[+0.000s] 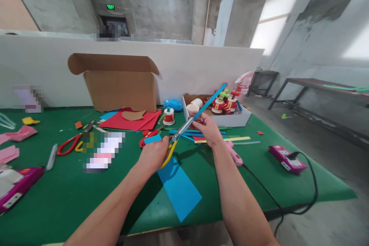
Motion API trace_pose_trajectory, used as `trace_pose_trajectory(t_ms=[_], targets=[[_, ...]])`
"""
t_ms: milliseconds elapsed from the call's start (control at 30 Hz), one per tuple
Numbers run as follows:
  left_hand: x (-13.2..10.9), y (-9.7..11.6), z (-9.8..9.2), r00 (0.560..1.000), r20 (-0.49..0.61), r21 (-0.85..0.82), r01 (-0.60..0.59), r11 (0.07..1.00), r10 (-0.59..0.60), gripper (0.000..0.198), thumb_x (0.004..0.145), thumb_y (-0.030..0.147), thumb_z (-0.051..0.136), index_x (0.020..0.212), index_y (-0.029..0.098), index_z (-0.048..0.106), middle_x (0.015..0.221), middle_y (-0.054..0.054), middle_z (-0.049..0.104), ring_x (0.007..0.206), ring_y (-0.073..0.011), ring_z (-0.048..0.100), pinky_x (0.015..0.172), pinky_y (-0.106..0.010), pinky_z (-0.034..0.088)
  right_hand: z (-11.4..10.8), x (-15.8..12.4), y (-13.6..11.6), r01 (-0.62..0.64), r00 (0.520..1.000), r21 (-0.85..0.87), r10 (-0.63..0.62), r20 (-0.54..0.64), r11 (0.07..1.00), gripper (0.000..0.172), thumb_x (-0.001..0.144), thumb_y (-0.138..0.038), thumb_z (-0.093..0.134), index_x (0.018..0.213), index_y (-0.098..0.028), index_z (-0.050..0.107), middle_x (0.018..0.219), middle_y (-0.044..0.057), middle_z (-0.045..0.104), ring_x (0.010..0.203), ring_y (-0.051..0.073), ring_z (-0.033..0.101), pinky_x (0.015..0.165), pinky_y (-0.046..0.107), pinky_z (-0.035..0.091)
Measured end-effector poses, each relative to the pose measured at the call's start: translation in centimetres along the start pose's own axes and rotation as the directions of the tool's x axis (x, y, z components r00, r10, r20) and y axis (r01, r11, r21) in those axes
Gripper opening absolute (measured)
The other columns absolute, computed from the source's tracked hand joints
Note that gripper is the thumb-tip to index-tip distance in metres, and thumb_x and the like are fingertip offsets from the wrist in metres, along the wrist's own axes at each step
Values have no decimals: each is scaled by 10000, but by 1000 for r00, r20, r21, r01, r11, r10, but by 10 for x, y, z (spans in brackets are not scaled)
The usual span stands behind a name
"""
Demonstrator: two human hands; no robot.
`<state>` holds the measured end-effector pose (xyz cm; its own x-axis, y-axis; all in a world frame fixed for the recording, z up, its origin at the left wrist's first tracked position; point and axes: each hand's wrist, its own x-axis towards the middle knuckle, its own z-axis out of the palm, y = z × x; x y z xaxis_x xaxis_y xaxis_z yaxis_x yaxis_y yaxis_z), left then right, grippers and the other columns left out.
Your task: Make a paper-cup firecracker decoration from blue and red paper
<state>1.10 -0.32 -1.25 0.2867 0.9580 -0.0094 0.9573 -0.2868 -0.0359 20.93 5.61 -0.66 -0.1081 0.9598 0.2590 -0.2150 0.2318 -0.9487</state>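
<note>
My left hand (155, 154) is closed round the yellow handles of a pair of scissors (180, 131). The blades point up and right and meet the lower end of a blue paper strip (211, 100). Between its fingers and thumb, my right hand (208, 127) pinches that strip near the blade tips. The strip slants up toward the right. Below the scissors, a blue paper sheet (180, 192) lies on the green table (138, 207), partly covered by my left hand. Whether the blades are fully closed on the strip is hard to see.
A white box (235, 120) of decorated paper cups stands at the back. Left of it are red paper (118, 121) and an open cardboard box (122, 88). A pink glue gun (235, 154) lies right of my right forearm, its cord trailing near a purple power strip (288, 159).
</note>
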Motion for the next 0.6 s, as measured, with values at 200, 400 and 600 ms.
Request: trace_pose_trajectory(t_ms=[200,400,600], targets=[[0,-1,1,1000,-2,-8,1,1000,-1,297,911,236,332,1124,136,513,878,-142,685,804,-300,677,610,-348,493,-1,0,1,-9,1000,0,9,-5,1000,438,615,-291,758,1036,-240,644,800,-17,652,765,145,622,779,323,543],[1,-2,4,1000,-23,-10,-13,1000,12,276,906,242,333,1077,134,521,848,-143,683,788,-303,677,585,-346,493,-6,2,1,15,997,-3,-15,-73,1000,470,621,-311,751,1070,-230,634,792,-20,647,779,147,621,791,336,538],[1,-2,3,1000,-16,-6,-14,1000,14,268,899,245,349,1082,133,510,872,-139,686,809,-288,678,613,-335,498,-6,2,1,13,998,-5,-13,-64,1000,462,614,-311,756,1051,-227,634,745,-26,647,750,152,620,779,347,536]])
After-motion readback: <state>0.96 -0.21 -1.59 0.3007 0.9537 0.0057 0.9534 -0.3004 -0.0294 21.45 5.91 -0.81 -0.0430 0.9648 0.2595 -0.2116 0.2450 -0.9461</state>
